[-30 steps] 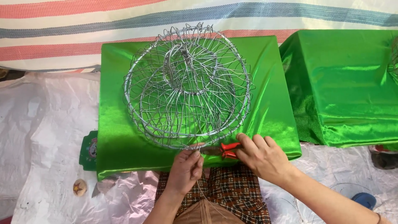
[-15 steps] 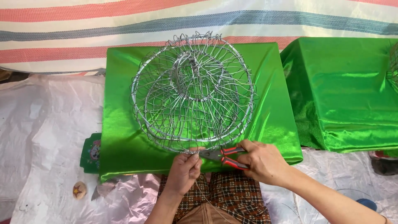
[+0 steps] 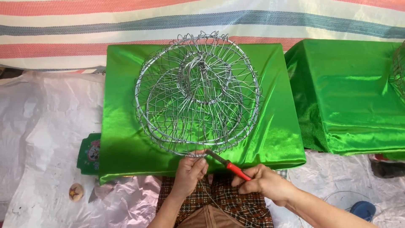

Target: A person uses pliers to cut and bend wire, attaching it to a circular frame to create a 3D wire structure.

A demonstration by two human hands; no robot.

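Two hands work the wire basket [image 3: 197, 93] at its six o'clock rim: left hand [image 3: 190, 172] pinches wire, right hand [image 3: 263, 182] grips red-handled pliers [image 3: 228, 164]. Basket looks light, springy; hold its rim.

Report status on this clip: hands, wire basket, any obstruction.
Left hand pinching wire basket rim. Right hand gripping red-handled pliers, tip at rim. Nothing in the way.

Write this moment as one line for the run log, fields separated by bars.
left hand: pinches near rim of round silver wire basket | right hand: holds red-handled pliers, tip at rim | basket on shiny green cloth-covered table
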